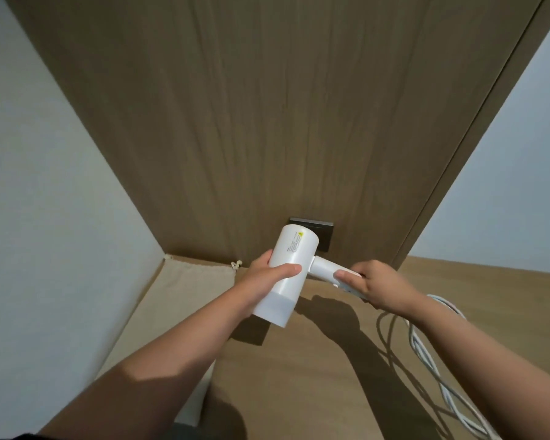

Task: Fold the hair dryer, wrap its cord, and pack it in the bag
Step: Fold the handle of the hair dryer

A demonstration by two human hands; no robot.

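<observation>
Item: white hair dryer (291,274), held above the counter (315,376), handle still unfolded. Left hand (269,281) grips its barrel; right hand (378,284) grips its handle. Cord (426,344) loose, unwrapped. Drawstring bag (178,293) flat at left, unpacked. All steps outstanding.

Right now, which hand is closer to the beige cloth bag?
Left. The left hand grips the hair dryer just beside the bag; the right hand holds the handle, farther away across the dryer.

Domestic room: wood panelling (267,122), wall socket (326,233).
</observation>
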